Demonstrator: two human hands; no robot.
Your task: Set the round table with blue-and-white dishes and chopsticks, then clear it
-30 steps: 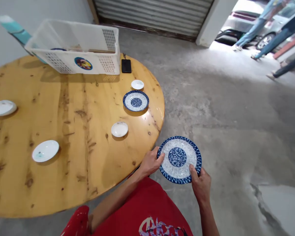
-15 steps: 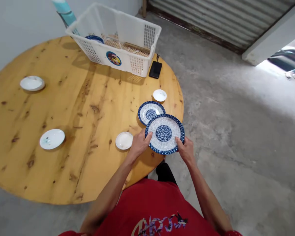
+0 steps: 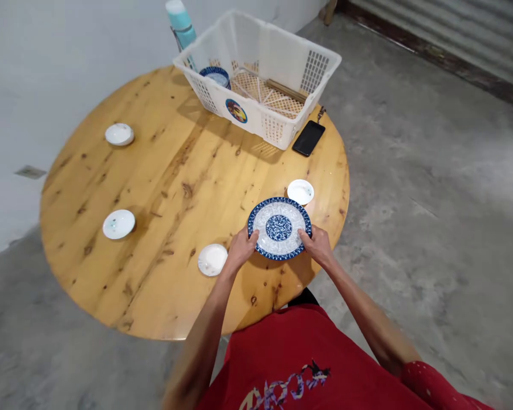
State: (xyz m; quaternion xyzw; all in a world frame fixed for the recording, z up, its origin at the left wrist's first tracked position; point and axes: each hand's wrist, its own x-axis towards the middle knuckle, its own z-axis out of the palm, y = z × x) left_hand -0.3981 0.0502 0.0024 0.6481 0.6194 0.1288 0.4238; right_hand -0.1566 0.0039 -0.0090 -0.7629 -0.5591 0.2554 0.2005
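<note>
A round plate (image 3: 279, 228) with a blue patterned rim and blue centre is held level over the right part of the wooden table. My left hand (image 3: 241, 247) is closed on its left edge, thumb on top. On the opposite edge, my right hand (image 3: 317, 244) grips it the same way. The second blue-rimmed plate is hidden, apparently under the held one; whether they touch I cannot tell. Just beyond the plate sits a small white dish (image 3: 300, 192), and another white dish (image 3: 212, 260) lies left of my left hand.
Two more white dishes (image 3: 118, 224) stand on the left of the round table (image 3: 162, 296). At the far side is a white plastic basket (image 3: 256, 125) with blue-rimmed dishes (image 3: 216, 75) inside. Near it are a black phone (image 3: 309, 138) and a light-blue bottle (image 3: 180, 25).
Both hands have brought the held plate forward over the other blue-rimmed plate, which it now covers. My view has turned, so the table and basket appear further right.
</note>
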